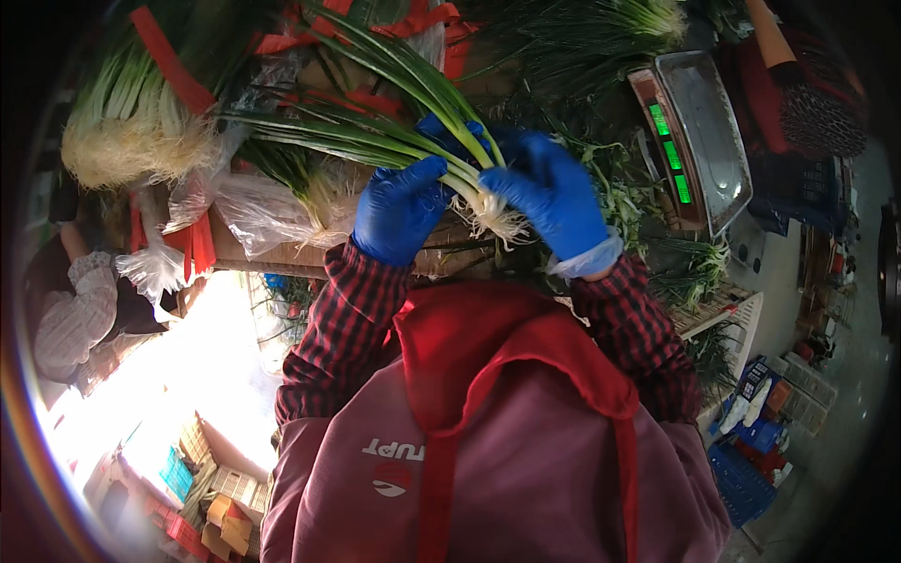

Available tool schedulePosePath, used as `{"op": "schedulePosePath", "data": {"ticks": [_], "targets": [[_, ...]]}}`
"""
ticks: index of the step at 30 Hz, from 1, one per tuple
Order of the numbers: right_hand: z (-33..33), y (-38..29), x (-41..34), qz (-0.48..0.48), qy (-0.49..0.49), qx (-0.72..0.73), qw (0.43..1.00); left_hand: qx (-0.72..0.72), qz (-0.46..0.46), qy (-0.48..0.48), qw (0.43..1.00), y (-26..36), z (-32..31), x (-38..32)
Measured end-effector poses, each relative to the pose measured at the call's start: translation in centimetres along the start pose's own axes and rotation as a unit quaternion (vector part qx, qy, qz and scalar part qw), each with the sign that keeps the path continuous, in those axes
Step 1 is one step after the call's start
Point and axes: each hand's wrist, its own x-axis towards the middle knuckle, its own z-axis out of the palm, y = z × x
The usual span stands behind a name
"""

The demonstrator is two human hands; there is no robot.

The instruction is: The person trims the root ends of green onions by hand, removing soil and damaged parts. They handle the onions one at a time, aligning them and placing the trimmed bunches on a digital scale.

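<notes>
A small bunch of spring onions (pixel 359 134) hangs over the work table, its long green leaves spreading to the upper left. My left hand (pixel 402 211), in a blue glove, grips the bunch just above the white bulbs. At the root end, my right hand (pixel 556 193), also blue-gloved, has its thumb against the bulbs and its fingers curled around the upper stalks; some fingertips are hidden. Pale stringy roots (pixel 496 222) dangle between the two hands. Below the left hand's side, a smaller bunch of spring onions (pixel 306 176) lies on clear plastic.
A large spring onion bundle (pixel 134 119) with red tape sits at the far left. To the right stands a scale (pixel 704 141) with lit green displays. Leaf scraps (pixel 623 190) litter the table beside it. Another person's sleeve (pixel 77 317) shows at the left edge.
</notes>
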Motion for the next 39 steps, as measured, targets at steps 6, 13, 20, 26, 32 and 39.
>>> {"op": "schedulePosePath", "data": {"ticks": [6,13,20,26,32,39], "targets": [[1.1,-0.9,-1.3,0.086,-0.007,0.109,0.990,0.095,0.010,-0.003,0.995,0.4,0.1,-0.9],[1.7,0.2,-1.5,0.089,0.060,0.224,0.969,0.105,0.026,0.042,0.993,0.2,1.8,-1.7],[2.1,-0.8,-2.3,-0.053,0.035,0.060,0.996,0.116,0.071,0.063,0.989,-0.1,1.4,-1.2],[2.8,2.3,-1.5,-0.187,0.125,-0.228,0.947,0.121,0.064,0.049,0.989,-0.6,0.7,-0.6],[1.9,4.8,-0.7,-0.245,0.163,-0.309,0.905,0.766,0.220,-0.010,0.603,-2.5,-3.2,0.7],[2.0,4.2,-0.4,-0.190,0.141,-0.391,0.890,0.055,0.002,0.071,0.996,-3.6,-3.1,1.7]]}}
